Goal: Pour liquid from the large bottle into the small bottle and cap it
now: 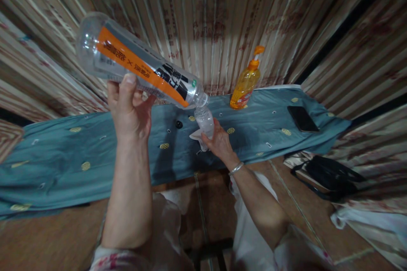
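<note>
My left hand [130,110] holds up a large clear bottle [140,65] with an orange and grey label. The big bottle tilts down to the right, its neck at the mouth of a small clear bottle [205,120]. Fingers of my right hand [220,139] are closed round the small bottle, which leans a little over the cloth. A white tissue [197,136] shows beside and below the small bottle. Just left of it, a small black cap [179,124] lies on the cloth.
A teal patterned cloth [136,156] covers the long narrow surface. An orange pump bottle [245,87] stands behind to the right, and a black phone [302,119] lies further right. A black bag [330,173] is low at the right. Pleated curtains [206,21] hang behind.
</note>
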The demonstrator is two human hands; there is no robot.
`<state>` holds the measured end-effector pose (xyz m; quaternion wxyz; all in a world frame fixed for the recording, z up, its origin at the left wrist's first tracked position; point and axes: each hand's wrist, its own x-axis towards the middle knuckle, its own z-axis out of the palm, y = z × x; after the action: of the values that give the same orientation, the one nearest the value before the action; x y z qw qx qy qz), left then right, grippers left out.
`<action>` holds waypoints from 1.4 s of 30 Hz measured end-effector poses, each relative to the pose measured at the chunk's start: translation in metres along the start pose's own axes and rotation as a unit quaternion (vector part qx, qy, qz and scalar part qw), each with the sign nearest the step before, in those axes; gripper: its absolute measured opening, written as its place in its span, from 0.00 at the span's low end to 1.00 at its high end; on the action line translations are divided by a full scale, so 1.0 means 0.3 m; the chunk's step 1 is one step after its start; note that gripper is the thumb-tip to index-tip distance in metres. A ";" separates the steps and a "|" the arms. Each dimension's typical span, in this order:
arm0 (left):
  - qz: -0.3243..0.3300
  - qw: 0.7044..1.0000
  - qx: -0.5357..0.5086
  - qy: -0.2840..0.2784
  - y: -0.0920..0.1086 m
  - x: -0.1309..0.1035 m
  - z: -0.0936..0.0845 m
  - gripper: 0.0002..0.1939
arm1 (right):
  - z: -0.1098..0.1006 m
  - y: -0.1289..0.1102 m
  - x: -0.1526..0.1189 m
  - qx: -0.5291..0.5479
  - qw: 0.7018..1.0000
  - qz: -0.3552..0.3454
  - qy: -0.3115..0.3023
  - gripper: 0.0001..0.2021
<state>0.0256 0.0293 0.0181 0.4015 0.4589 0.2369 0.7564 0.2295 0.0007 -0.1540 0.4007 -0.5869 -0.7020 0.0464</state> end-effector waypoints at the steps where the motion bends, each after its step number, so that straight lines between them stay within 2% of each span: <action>1: 0.001 1.000 0.004 -0.004 -0.001 0.001 -0.002 0.16 | 0.000 0.000 0.000 0.002 1.000 0.000 0.002 0.33; 13: -0.002 1.000 0.008 0.016 0.008 0.000 0.000 0.18 | -0.003 0.005 0.000 0.002 1.000 0.002 -0.001 0.33; 17: 0.007 1.000 0.006 -0.002 0.008 0.000 0.002 0.17 | 0.000 0.009 -0.001 -0.001 1.000 -0.006 0.001 0.34; 30: 0.019 1.000 0.011 0.004 0.026 -0.008 0.042 0.19 | -0.004 0.002 0.000 0.001 1.000 0.010 -0.009 0.33; 42: 0.030 0.999 -0.020 -0.016 0.013 0.010 0.024 0.18 | -0.004 0.000 -0.001 0.003 1.000 0.005 -0.008 0.33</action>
<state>0.0297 0.0295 0.0258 0.3913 0.4694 0.2014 0.7655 0.2303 0.0001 -0.1533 0.3963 -0.5886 -0.7025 0.0553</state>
